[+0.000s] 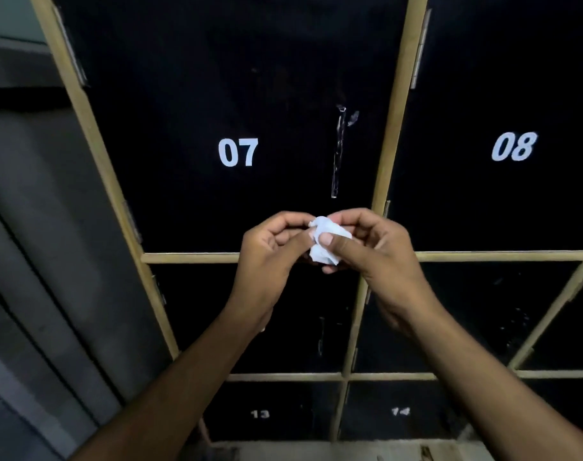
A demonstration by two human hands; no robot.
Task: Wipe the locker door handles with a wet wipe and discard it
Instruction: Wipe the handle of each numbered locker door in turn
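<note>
A crumpled white wet wipe [326, 241] is held between both hands in front of the lockers, level with the bottom edge of door 07 [216, 154]. My left hand [270, 254] pinches its left side with curled fingers. My right hand [376, 251] grips it from the right, thumb pressed on top. Above the hands, a slim shiny vertical handle [338, 154] runs down the right side of door 07. A fainter handle [321, 334] shows on the door below, partly behind my left wrist.
Black locker doors in a tan wooden frame [386, 134] fill the view: door 08 [513, 146] to the right, doors 13 [260, 414] and 14 [399, 411] low down. A grey wall [34, 227] stands to the left. A pale floor strip [316, 452] lies below.
</note>
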